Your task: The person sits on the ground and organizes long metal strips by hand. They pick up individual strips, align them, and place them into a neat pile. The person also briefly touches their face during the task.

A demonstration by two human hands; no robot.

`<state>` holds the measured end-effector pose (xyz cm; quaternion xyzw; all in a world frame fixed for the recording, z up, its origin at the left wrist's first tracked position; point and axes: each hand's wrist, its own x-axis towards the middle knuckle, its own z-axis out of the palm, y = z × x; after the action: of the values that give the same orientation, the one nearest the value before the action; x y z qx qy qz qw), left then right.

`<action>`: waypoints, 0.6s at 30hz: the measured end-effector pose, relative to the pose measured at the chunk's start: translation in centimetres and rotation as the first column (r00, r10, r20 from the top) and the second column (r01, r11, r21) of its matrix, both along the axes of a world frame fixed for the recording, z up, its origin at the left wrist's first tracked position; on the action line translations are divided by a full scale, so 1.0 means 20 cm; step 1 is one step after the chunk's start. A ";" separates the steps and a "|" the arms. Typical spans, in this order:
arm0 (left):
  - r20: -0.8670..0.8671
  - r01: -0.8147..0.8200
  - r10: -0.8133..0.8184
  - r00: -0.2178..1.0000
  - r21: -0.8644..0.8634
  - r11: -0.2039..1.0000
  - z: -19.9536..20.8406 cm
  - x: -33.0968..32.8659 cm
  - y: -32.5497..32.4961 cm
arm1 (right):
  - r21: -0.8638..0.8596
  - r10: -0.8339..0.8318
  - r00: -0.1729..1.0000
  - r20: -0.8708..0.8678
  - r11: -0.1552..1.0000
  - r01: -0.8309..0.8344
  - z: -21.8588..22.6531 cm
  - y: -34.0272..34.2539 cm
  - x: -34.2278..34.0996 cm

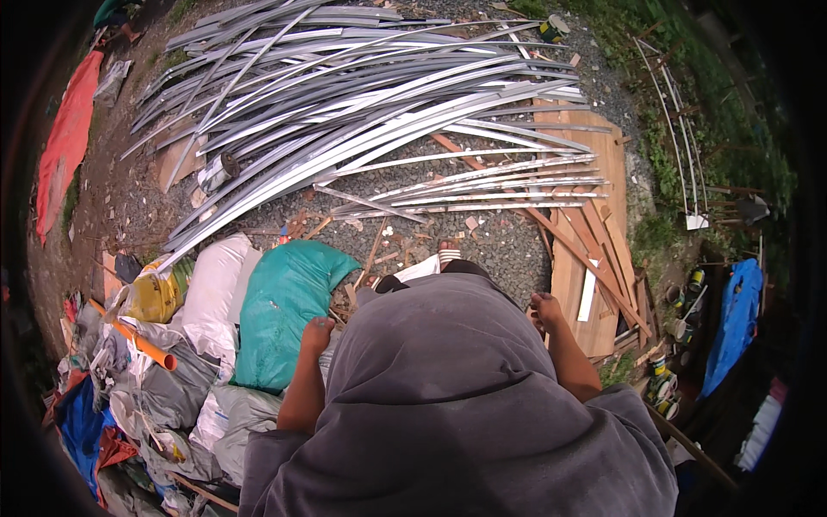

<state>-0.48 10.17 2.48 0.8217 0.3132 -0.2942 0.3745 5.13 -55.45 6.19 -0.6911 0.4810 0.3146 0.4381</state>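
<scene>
Noted: L hand [319,333] just left of ctr, loosely curled, near smooth green sack [284,314], bulging, ctr-left. Noted: R hand [544,312] right of ctr, part-curled, near flat wood panel [567,289] w/ loose boards [610,258], ctr-right. Cannot tell if holding anything, either side. Upper ctr: long, thin, shiny metal-looking strips [370,99], heaped. Lower left: crumpled plastic bags [183,379]. Ground: coarse grey gravel [508,246], wood scraps [471,222]. Outdoors; greenery [633,39] upper right.

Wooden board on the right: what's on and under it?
On the wooden board lie brown wood strips, a white strip and the ends of long metal strips. What's underneath cannot be seen; the board covers it.
</scene>
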 end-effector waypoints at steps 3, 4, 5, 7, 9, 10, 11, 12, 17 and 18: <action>0.000 -0.025 0.025 1.000 -0.032 0.999 0.07 0.07 -0.05 | -0.036 0.073 0.997 0.031 0.997 -0.072 0.07 0.05 0.05; 0.012 -0.043 0.043 0.999 -0.042 0.998 0.10 0.09 -0.06 | -0.047 0.070 0.997 0.038 0.997 -0.068 0.09 0.06 0.06; 0.007 -0.030 0.031 1.000 -0.044 0.999 0.12 0.10 -0.07 | -0.057 0.068 0.997 0.045 0.996 -0.065 0.12 0.08 0.07; 0.045 -0.038 0.041 0.998 -0.065 0.997 0.14 0.11 -0.07 | -0.067 0.059 0.996 0.065 0.996 -0.055 0.15 0.10 0.08; 0.012 -0.035 0.036 0.999 -0.078 0.996 0.13 0.10 -0.06 | -0.066 0.047 0.995 0.092 0.997 -0.041 0.16 0.11 0.06; 0.009 -0.046 0.047 0.999 -0.088 0.995 0.12 0.10 -0.04 | -0.066 0.051 0.994 0.096 0.997 -0.045 0.16 0.11 0.05; 0.008 -0.019 0.020 1.000 -0.080 0.997 0.10 0.08 -0.02 | -0.065 0.056 0.993 0.101 0.997 -0.049 0.15 0.10 0.03; 0.009 -0.003 0.003 1.000 -0.072 0.997 0.07 0.06 0.00 | -0.076 0.060 0.993 0.097 0.996 -0.053 0.15 0.10 0.00; 0.000 0.102 -0.103 0.995 -0.053 0.993 -0.12 -0.07 0.17 | -0.083 -0.002 0.997 0.072 0.997 0.008 0.17 0.10 -0.18; 0.009 0.119 -0.119 0.993 -0.037 0.992 -0.17 -0.08 0.21 | -0.085 -0.019 0.998 0.060 0.996 0.024 0.18 0.12 -0.21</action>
<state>-2.07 14.38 -0.85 0.8326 0.2569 -0.3191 0.3727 0.92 -53.06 9.86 -0.7130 0.4884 0.2683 0.4254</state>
